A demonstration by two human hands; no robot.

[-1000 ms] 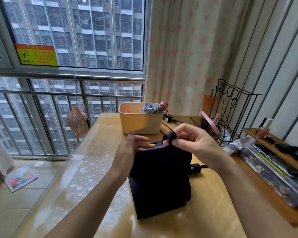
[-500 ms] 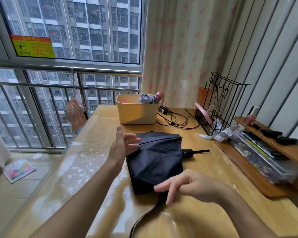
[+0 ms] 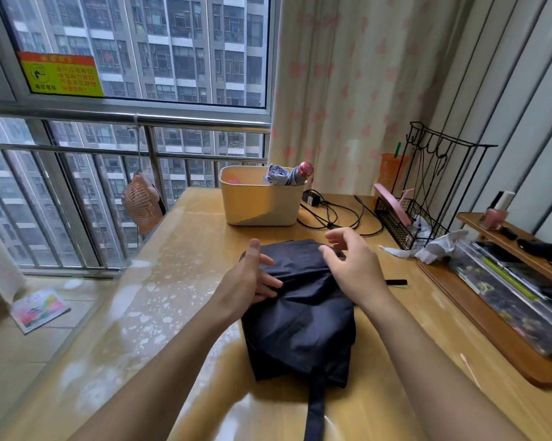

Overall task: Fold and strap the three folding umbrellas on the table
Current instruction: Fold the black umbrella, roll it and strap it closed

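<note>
Seemingly mid-fold, seen from the head camera, the black umbrella lies in the middle of the table, its cloth loose and its strap trailing toward the near edge, not yet wrapped. The left hand lies on the cloth's left side with fingers stretched out, probably pinning the pleats flat. The right hand hovers over the far right part, fingers loosely bent and holding nothing. Near the far edge, a basket holds a rolled grey umbrella.
</note>
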